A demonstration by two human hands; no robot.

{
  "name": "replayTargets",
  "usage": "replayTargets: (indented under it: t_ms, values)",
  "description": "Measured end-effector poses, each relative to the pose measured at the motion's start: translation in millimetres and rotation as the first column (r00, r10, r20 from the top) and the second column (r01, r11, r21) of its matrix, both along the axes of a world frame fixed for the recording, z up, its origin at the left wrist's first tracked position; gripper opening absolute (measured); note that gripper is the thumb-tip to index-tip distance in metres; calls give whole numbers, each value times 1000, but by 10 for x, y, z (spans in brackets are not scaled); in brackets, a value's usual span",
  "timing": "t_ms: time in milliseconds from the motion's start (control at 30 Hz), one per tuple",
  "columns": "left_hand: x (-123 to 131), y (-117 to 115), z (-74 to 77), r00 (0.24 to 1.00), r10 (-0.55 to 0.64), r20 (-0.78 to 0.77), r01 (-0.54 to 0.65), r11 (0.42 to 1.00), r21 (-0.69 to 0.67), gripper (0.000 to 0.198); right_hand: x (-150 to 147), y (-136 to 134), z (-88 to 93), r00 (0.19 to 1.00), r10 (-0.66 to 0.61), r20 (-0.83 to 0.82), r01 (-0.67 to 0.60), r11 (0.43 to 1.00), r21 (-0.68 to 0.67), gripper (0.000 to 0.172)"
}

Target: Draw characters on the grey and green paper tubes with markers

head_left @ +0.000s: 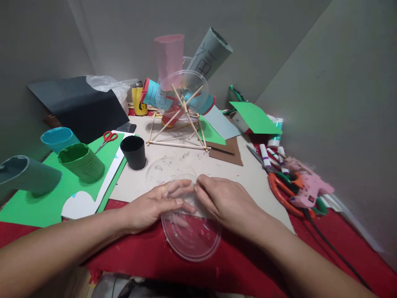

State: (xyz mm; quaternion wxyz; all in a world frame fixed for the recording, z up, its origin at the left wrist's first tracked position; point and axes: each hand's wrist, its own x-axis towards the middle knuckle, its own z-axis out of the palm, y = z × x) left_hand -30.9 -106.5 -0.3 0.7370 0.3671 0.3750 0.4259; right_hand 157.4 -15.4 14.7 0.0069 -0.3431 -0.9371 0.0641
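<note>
My left hand [149, 209] holds a round, clear plastic lid [194, 245] tilted up, thumb on the near face and the other fingers showing through or behind it. My right hand [226, 200] is closed in a pinch at the lid's upper part, close to the left fingertips; whatever lies between its fingertips is hidden. Just beyond the hands, a second clear round lid [151, 176] lies on the pale cardboard [133, 182]. A black paper cup [133, 153] stands upright to the left of it.
Behind stands a wooden stick frame [176, 145] carrying clear discs and paper cups. Left are green card [27, 211], a green paper cup [82, 163] and red-handled scissors [108, 136]. Right lie orange-handled scissors [276, 192] and a corded pink glue gun [313, 182].
</note>
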Motion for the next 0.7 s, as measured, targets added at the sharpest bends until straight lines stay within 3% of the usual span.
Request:
replayTargets:
  t_ms: [233, 367, 500, 600, 700]
  values:
    - [31, -10, -7, 999, -38, -30, 39, 999, 26, 46, 3, 14, -44, 1000, 8, 25, -8, 1000, -14, 16]
    - [44, -16, 7, 999, -4, -37, 4, 1000, 3, 49, -3, 34, -91, 1000, 2, -30, -2, 1000, 7, 14]
    - [25, 1, 35, 997, 75, -2, -75, 996, -40, 54, 23, 80, -109, 970, -27, -243, 3, 995, -101, 19]
    - [-18, 38, 39, 993, 117, 11, -117, 992, -45, 54, 41, 114, -141, 897, -77, -434, -20, 977, -214, 17]
    - [-56, 74, 26, 990, 129, 52, -126, 990, -58, 50, 41, 129, -189, 837, -96, -538, -34, 974, -226, 15]
